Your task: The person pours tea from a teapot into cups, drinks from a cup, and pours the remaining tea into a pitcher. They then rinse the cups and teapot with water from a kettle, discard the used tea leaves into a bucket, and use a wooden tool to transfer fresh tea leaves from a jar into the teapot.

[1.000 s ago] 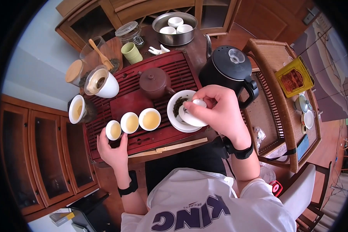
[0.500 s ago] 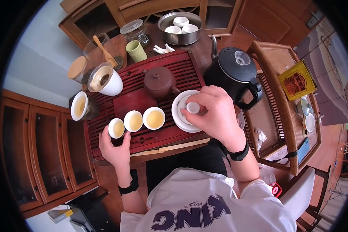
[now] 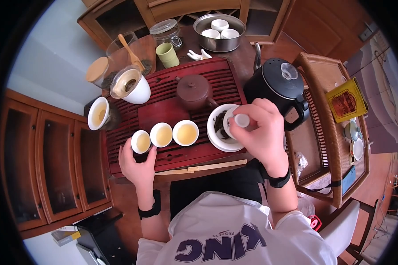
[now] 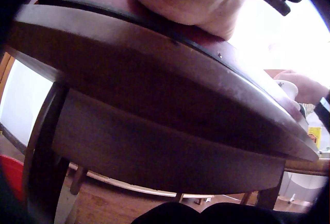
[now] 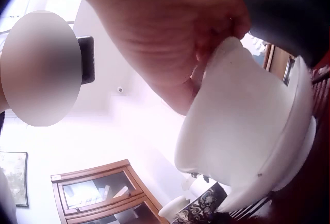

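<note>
While pinching a white lid (image 3: 228,122) by its knob (image 3: 242,119) in the right hand (image 3: 262,132), holds it tilted at a white bowl (image 3: 210,125) of dark leaves (image 3: 218,121) on a slatted red tray (image 3: 160,115). Cannot tell of any contact between lid and bowl. Curls the left hand (image 3: 138,168), with thumb (image 3: 152,155) and fingers (image 3: 123,152) on opposite sides, round the leftmost cup (image 3: 133,142), lined up with 2 more white cups (image 3: 152,135), with pale yellow liquid (image 3: 186,134) in all 3. Has a brown teapot (image 3: 194,92) beyond the cups, near the bowl.

Yellow tin (image 3: 347,100), wicker cart (image 3: 325,70); wooden cabinet (image 3: 56,163)
</note>
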`<state>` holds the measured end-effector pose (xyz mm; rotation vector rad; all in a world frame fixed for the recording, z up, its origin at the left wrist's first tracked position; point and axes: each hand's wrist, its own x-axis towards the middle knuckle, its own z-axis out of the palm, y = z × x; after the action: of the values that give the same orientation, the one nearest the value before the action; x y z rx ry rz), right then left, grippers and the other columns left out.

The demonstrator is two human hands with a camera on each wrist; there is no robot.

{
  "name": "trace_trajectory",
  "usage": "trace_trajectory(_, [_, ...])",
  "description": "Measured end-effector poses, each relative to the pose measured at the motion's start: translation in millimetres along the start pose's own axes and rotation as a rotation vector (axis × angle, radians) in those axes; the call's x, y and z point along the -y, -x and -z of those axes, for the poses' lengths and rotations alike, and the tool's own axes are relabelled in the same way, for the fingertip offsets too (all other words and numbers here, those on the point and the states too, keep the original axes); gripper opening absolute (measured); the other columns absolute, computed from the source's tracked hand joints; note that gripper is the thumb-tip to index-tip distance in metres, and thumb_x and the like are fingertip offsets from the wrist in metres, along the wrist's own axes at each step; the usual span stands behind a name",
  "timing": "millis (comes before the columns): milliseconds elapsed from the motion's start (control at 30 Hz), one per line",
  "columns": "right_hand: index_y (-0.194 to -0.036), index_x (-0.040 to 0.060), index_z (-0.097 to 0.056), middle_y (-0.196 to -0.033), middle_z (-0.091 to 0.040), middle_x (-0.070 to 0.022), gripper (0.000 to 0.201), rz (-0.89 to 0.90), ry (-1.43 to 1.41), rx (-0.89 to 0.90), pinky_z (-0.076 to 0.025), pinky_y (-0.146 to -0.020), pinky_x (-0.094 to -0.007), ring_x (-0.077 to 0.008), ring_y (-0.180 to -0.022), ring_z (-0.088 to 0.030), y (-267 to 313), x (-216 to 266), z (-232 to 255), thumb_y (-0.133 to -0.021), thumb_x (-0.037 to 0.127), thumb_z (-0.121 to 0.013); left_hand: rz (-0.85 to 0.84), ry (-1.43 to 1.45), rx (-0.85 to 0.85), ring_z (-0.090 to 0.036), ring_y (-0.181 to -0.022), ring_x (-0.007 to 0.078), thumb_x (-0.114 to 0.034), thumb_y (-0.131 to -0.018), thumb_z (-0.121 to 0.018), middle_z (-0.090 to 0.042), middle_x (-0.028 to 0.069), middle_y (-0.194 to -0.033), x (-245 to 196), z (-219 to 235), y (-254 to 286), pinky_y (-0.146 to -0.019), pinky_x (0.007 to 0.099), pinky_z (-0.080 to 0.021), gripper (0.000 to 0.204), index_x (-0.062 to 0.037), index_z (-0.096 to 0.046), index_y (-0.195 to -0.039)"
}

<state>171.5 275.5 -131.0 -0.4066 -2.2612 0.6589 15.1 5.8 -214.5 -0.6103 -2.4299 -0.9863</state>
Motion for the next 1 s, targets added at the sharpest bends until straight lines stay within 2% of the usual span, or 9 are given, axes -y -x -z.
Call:
trace_trajectory(267, [-0.078,0.0096,-0.07,-0.066,-0.053,-0.0021,0.016,0.056,-0.071,-0.04,-0.042,-0.062,-0.0357,-0.0224,-0.064,-0.052,1.7,-5.5,-5.8,-0.066,0.01,-0.082,-0.003,0.008,0.012,-0.065,-0.107,0.0334,-0.024,-0.068,-0.09,-0.071,0.0081,-0.11,-2.8,0.5,-0.9,-0.108,0.0516,-0.044,0.059,-0.0095,-0.066,-0.119])
trace_trajectory(433, [-0.077,0.0091,-0.07,-0.06,-0.049,-0.0013,0.016,-0.01,-0.163,-0.081,-0.039,-0.058,-0.0324,-0.019,-0.057,-0.047,4.2,-2.0,-6.3,-0.067,0.008,-0.083,-0.034,-0.025,0.01,-0.066,-0.105,0.0333,-0.025,-0.067,-0.091,-0.071,0.0075,-0.109,-4.0,1.1,-1.9,-0.107,0.0528,-0.046,0.059,-0.0095,-0.066,-0.118])
trace_trajectory(533, [-0.081,0.006,-0.071,-0.064,-0.051,-0.0002,0.013,-0.002,-0.146,-0.167,-0.039,-0.059,-0.0283,-0.0146,-0.058,-0.047,9.4,-3.4,-5.0,-0.073,0.006,-0.082,-0.056,-0.004,-0.009,-0.066,-0.104,0.033,-0.025,-0.067,-0.091,-0.071,0.0074,-0.108,-2.3,0.0,-1.8,-0.106,0.053,-0.046,0.059,-0.0091,-0.065,-0.118])
trace_trajectory(600, [-0.087,0.0015,-0.072,-0.072,-0.053,0.0009,0.008,-0.229,-0.491,-0.306,-0.039,-0.062,-0.0236,-0.0091,-0.063,-0.047,13.2,-3.0,-4.1,-0.082,0.003,-0.078,-0.07,-0.022,-0.014,-0.067,-0.103,0.0325,-0.025,-0.067,-0.091,-0.072,0.0076,-0.107,-2.4,0.2,-2.4,-0.106,0.0532,-0.047,0.059,-0.0088,-0.066,-0.117])
trace_trajectory(733, [-0.106,-0.0024,-0.069,-0.092,-0.055,-0.001,0.012,-0.332,-0.69,-0.39,-0.041,-0.069,-0.0211,-0.0073,-0.076,-0.05,23.7,-5.1,-5.4,-0.094,-0.001,-0.065,-0.046,-0.02,0.005,-0.066,-0.103,0.0324,-0.024,-0.067,-0.091,-0.072,0.0079,-0.108,-1.8,-0.1,-1.9,-0.106,0.0528,-0.046,0.059,-0.0092,-0.066,-0.117])
trace_trajectory(800, [-0.108,-0.0015,-0.069,-0.095,-0.056,-0.0022,0.014,-0.183,-0.542,-0.361,-0.043,-0.072,-0.0228,-0.0094,-0.079,-0.052,27.6,-11.4,-11.1,-0.094,0.0,-0.066,-0.033,-0.006,-0.009,-0.066,-0.103,0.0324,-0.024,-0.067,-0.091,-0.072,0.0079,-0.108,-1.1,-0.4,-1.1,-0.107,0.0526,-0.046,0.059,-0.0092,-0.066,-0.118])
trace_trajectory(833, [-0.108,-0.0003,-0.07,-0.094,-0.057,-0.0042,0.016,-0.224,-0.488,-0.309,-0.045,-0.073,-0.0234,-0.0123,-0.081,-0.054,31.0,-8.1,-9.9,-0.093,0.001,-0.068,-0.025,-0.01,-0.001,-0.066,-0.103,0.0325,-0.024,-0.067,-0.091,-0.072,0.008,-0.108,-2.0,0.2,-1.1,-0.107,0.0524,-0.046,0.058,-0.009,-0.066,-0.118])
trace_trajectory(933, [-0.103,0.0026,-0.072,-0.085,-0.058,-0.0056,0.023,-0.132,-0.266,-0.171,-0.045,-0.068,-0.0282,-0.0166,-0.078,-0.056,29.3,1.0,-6.1,-0.081,0.005,-0.079,-0.024,0.008,0.014,-0.066,-0.103,0.0324,-0.024,-0.067,-0.09,-0.072,0.0081,-0.108,-4.3,0.9,-2.3,-0.107,0.053,-0.046,0.058,-0.0092,-0.066,-0.117])
trace_trajectory(1000, [-0.099,0.0052,-0.074,-0.081,-0.058,-0.0056,0.027,-0.017,-0.201,-0.193,-0.045,-0.066,-0.0326,-0.0202,-0.076,-0.056,23.7,-0.8,-10.3,-0.074,0.006,-0.082,-0.032,0.002,0.011,-0.067,-0.103,0.0324,-0.024,-0.067,-0.09,-0.072,0.0082,-0.107,-4.4,1.2,-2.5,-0.106,0.0533,-0.046,0.058,-0.0091,-0.066,-0.117])
